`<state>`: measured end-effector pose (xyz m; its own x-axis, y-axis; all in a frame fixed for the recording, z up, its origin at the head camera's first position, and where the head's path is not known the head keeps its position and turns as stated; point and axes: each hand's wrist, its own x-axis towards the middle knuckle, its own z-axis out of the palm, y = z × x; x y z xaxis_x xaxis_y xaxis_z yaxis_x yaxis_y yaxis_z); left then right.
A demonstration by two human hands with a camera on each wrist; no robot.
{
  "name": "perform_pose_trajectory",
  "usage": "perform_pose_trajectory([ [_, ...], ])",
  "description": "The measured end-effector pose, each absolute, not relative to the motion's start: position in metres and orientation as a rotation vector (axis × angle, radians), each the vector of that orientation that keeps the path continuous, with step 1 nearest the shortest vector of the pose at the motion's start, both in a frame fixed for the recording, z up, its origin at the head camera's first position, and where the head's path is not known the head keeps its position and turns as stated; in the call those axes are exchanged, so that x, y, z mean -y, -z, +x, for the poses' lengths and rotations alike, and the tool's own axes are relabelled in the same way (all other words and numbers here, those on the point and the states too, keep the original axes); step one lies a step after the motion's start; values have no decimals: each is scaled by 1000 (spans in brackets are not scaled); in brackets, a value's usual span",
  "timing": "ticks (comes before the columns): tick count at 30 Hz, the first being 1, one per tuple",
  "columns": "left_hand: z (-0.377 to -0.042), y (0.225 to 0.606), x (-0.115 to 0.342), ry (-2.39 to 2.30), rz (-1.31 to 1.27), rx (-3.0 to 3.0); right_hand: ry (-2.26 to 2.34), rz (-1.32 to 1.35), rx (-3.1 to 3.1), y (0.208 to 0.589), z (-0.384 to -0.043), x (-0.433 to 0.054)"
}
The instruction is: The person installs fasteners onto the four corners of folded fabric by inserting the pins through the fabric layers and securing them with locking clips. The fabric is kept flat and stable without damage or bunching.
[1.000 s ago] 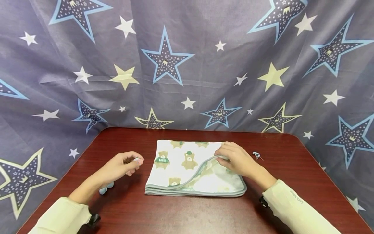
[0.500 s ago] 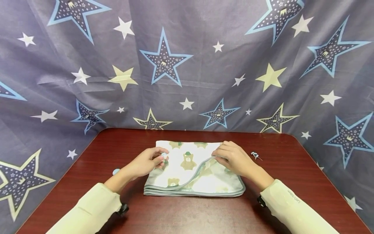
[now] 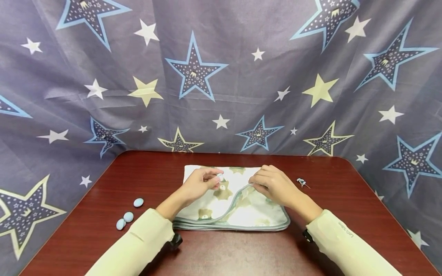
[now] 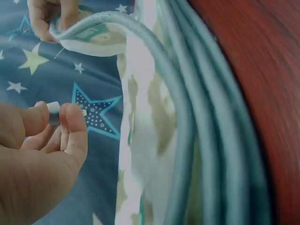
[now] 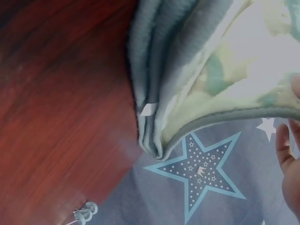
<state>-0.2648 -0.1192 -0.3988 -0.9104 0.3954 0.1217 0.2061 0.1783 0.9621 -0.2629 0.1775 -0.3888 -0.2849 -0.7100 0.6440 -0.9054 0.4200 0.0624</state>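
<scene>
A folded white blanket [image 3: 253, 214] printed with brown bears and edged in grey-green lies mid-table. My right hand [image 3: 277, 187] pinches its top layer's edge, holding that corner lifted and turned back; the pale underside shows in the right wrist view, where part of the hand [image 5: 291, 176] enters at the right. Above the blanket's left half, my left hand [image 3: 196, 188] pinches a small pale blue and white cap-like piece [image 4: 54, 112] between thumb and fingers. In the left wrist view, the right hand [image 4: 51, 18] grips the raised edge. The piece's underside is hidden by fingers.
Several smooth pale blue oval pieces, one [image 3: 138, 202] apart from the others [image 3: 128, 217], lie on the dark red table [image 3: 214, 253] at left. Pale blue pins [image 3: 302, 182] with thin needles lie right of the blanket. A star-patterned curtain [image 3: 221, 96] hangs behind.
My left hand has moved right, from beside the blanket to above it, carrying the small piece. The oval pieces at left have come into full view. My right hand stays at the blanket's edge.
</scene>
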Motion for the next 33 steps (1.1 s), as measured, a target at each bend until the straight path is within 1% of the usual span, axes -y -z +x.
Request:
perform_pose_trajectory([
  [5,-274,402,108,-1932,519,-2197,-419,1367,2060,388,-263,-176],
  [11,-278,396,90,-2018,456,-2118,-413,1388,2066,386,-263,-172],
  [19,-280,396,67,-2048,505,-2126,-406,1399,2094,384,-263,-171],
  [33,-278,397,46,-2037,562,-2130,-435,1359,2086,387,-265,-168],
])
